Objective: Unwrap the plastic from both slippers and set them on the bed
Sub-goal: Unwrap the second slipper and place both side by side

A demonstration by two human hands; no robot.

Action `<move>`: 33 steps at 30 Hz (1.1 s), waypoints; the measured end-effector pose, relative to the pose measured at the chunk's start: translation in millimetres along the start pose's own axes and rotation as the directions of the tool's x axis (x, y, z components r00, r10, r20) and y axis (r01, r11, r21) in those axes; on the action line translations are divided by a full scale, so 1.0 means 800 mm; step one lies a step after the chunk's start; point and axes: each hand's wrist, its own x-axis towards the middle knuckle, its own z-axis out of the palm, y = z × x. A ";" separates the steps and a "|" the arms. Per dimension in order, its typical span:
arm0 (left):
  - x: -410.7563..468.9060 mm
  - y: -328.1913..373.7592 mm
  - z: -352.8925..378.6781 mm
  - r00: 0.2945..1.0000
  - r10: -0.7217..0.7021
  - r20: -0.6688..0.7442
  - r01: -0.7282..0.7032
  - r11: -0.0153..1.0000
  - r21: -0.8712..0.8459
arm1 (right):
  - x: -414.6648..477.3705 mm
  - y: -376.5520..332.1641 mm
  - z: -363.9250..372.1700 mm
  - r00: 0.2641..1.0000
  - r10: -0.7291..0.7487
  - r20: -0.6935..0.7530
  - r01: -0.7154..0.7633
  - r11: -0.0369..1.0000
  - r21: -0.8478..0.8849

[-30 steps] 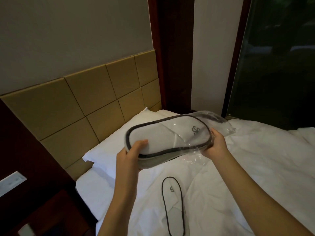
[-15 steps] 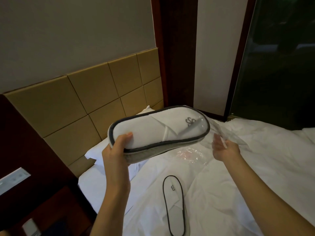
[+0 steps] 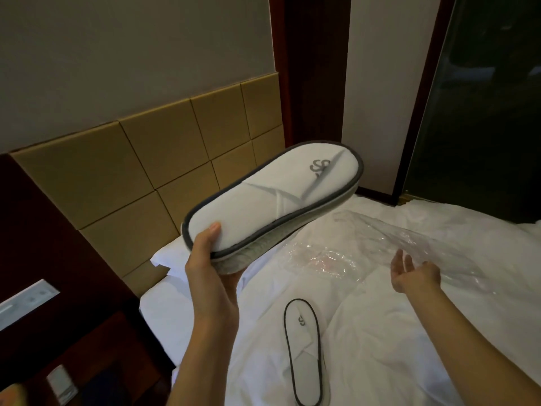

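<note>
My left hand (image 3: 210,276) grips the heel end of a white slipper (image 3: 272,197) with dark grey trim and a grey logo, raised above the bed and bare of plastic. A second, matching slipper (image 3: 306,350) lies flat on the white bed (image 3: 409,332) below it. My right hand (image 3: 415,273) hovers palm-up over the sheets with fingers spread and nothing in it. A clear plastic wrapper (image 3: 456,253), blurred, stretches just beyond that hand. Another crumpled clear wrapper (image 3: 322,260) rests on the sheets between my hands.
A white pillow (image 3: 167,256) sits against the tan padded headboard (image 3: 164,159). A dark wooden nightstand (image 3: 87,361) with small items stands at the lower left, under a wall switch panel (image 3: 26,303). A dark glass door (image 3: 483,112) is at the right.
My right hand pulled the plastic off the toe end of the slipper, moved right and let it go. My left hand lifted and tilted the bared slipper.
</note>
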 end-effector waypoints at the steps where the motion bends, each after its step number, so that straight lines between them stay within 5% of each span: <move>1: 0.000 -0.004 0.004 1.000 -0.003 0.017 0.003 1.000 -0.002 | 0.003 0.002 -0.003 1.000 -0.013 -0.001 0.013 1.000 -0.024; 15: 0.010 -0.066 0.029 0.964 -0.246 0.102 0.249 0.968 -0.018 | 0.047 0.029 -0.053 0.991 -0.088 0.101 0.114 0.947 -0.300; 33: -0.004 -0.198 0.014 0.837 -0.524 0.155 0.511 0.851 0.118 | 0.147 0.034 -0.115 0.995 -0.094 0.015 0.091 0.890 -0.448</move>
